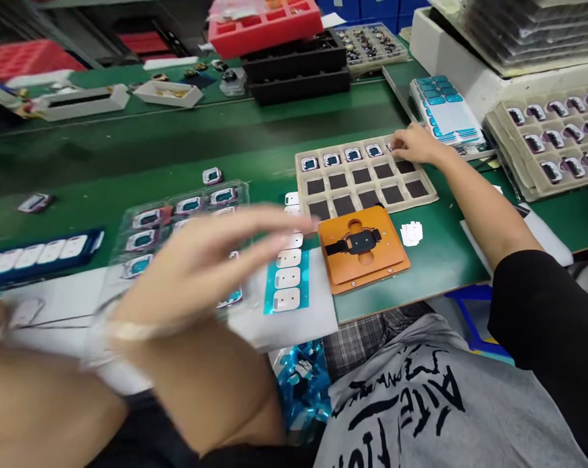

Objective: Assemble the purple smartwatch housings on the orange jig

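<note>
Beige tray point(353, 188), right of centre — four parts point(373, 151) in, probably a fifth under right hand point(415, 144), can't tell if gripped. Seemingly left to fill: two rows with pads point(361, 176). Left hand point(191, 266), mid-left: fingers parted.

Left hand point(191, 270) blurred, fingers point(259, 222) seemingly straight; right arm point(484, 201) outstretched, right hand point(414, 143) curled.

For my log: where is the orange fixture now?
Head view, right of centre: the orange fixture lies on the green table, in front of the beige tray.
</note>
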A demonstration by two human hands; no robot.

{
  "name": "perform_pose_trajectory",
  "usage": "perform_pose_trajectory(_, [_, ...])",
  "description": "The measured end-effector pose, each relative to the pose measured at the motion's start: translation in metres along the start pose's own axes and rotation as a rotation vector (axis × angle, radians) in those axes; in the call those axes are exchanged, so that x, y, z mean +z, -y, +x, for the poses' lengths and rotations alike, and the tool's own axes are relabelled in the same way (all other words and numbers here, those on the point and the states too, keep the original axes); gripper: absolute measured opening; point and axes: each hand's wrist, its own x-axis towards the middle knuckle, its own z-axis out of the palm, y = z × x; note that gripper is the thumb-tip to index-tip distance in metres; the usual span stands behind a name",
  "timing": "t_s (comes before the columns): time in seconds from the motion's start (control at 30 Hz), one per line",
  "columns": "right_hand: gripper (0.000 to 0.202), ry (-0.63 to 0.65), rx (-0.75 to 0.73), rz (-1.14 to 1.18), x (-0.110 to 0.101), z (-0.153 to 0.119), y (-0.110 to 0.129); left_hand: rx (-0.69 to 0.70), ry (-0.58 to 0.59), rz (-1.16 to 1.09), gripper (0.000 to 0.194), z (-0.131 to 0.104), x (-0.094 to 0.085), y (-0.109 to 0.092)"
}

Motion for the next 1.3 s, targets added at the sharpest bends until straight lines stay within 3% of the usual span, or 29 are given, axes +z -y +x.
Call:
perform_pose_trajectory(0.13, [0.023, -0.032, -0.039, 0.138, -0.022, -0.007, 0.005, 0.151, -0.107, 0.077, 0.024, 0.052, 0.023, -0.007])
perform_pose_trajectory(0.27, [0.030, -0.081, -0.261, 0.292, -0.066, -0.040, 0.045, 0.345, -0.176, 0.146, 0.020, 0.091, 0.040, 0.001])
perform_pose_trajectory(0.3, [0.032, -0.049, -0.345, 0.339, -0.075, -0.050, 0.059, 0.383, -0.193, 0.155, 0.020, 0.095, 0.043, 0.004])
perform_pose_trajectory(0.4, [0.032, 0.219, -0.629, 0.393, -0.090, -0.075, 0.099, 0.431, -0.237, 0.155, 0.021, 0.099, 0.045, 0.012])
perform_pose_trajectory(0.5, [0.030, 0.401, -0.842, 0.328, -0.080, -0.087, 0.126, 0.420, -0.260, 0.142, 0.020, 0.098, 0.045, 0.016])
perform_pose_trajectory(0.57, [0.027, 0.408, -0.897, 0.272, -0.071, -0.089, 0.133, 0.406, -0.264, 0.134, 0.019, 0.098, 0.046, 0.018])
perform_pose_trajectory(0.67, [0.024, 0.271, -0.829, 0.176, -0.066, -0.098, 0.137, 0.387, -0.256, 0.135, 0.019, 0.099, 0.046, 0.020])
perform_pose_trajectory(0.77, [0.028, 0.138, -0.624, 0.032, -0.072, -0.114, 0.143, 0.370, -0.252, 0.145, 0.019, 0.099, 0.046, 0.019])
perform_pose_trajectory(0.87, [0.031, 0.181, -0.472, -0.080, -0.075, -0.129, 0.156, 0.360, -0.246, 0.144, 0.019, 0.098, 0.045, 0.018])
perform_pose_trajectory(1.03, [0.020, 0.242, -0.478, -0.137, -0.068, -0.133, 0.173, 0.341, -0.230, 0.145, 0.019, 0.097, 0.045, 0.016])
perform_pose_trajectory(1.3, [0.018, 0.192, -0.517, -0.006, -0.067, -0.132, 0.170, 0.329, -0.228, 0.137, 0.019, 0.097, 0.046, 0.016])
